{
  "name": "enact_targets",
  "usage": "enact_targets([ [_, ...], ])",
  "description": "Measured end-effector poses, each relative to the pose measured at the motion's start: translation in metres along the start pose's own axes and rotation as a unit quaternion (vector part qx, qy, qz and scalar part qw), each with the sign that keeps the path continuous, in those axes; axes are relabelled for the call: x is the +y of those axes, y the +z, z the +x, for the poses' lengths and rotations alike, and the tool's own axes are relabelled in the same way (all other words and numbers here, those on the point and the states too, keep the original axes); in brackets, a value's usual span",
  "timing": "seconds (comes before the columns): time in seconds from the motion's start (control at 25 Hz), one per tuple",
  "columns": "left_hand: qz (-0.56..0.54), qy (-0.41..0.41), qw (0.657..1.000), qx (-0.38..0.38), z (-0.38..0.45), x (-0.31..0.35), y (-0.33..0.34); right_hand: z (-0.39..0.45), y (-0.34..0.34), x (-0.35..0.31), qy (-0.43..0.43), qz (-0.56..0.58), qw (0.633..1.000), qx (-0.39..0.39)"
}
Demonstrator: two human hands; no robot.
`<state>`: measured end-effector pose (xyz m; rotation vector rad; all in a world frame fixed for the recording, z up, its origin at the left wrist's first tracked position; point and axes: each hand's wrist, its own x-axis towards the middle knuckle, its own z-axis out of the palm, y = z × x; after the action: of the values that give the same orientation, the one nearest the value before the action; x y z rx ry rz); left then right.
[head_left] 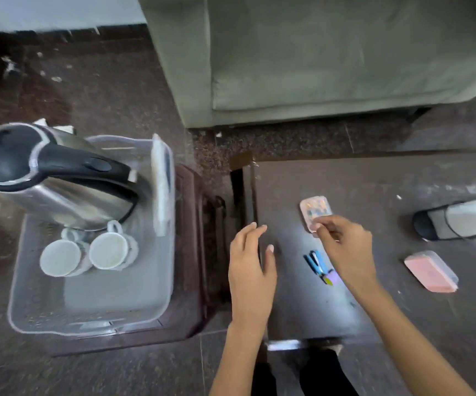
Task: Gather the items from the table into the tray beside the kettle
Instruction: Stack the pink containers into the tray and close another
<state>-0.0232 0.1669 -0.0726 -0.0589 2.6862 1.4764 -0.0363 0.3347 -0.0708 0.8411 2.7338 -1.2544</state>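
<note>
On the dark table lie a small pink box, several blue pens with a purple piece and a pink case with a clear lid. My right hand pinches the near edge of the small pink box, which still rests on the table. My left hand hovers open over the table's left edge, holding nothing. To the left, a clear plastic tray holds a steel kettle with a black handle and two white cups.
A green sofa stands behind the table. A clear lid leans upright inside the tray's right wall. The tray sits on a dark brown stand. A person's foot in a black slipper rests at the table's right.
</note>
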Motion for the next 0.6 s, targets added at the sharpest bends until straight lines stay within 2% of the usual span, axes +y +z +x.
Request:
enact_targets([
  [0.16,-0.005,-0.037,0.995,-0.091,-0.027,0.001,0.058,-0.008,-0.041,0.089,0.077,-0.029,0.997,0.009],
  [0.28,-0.005,-0.064,0.99,-0.124,-0.043,0.007,0.088,-0.013,-0.057,0.13,0.094,-0.042,0.995,0.001],
  [0.48,-0.017,-0.102,0.986,-0.128,-0.047,0.019,0.122,0.019,-0.041,0.141,0.1,-0.046,0.994,-0.017],
  [0.6,-0.028,-0.128,0.984,-0.118,-0.04,0.023,0.135,0.061,-0.005,0.125,0.093,-0.114,0.987,-0.067],
])
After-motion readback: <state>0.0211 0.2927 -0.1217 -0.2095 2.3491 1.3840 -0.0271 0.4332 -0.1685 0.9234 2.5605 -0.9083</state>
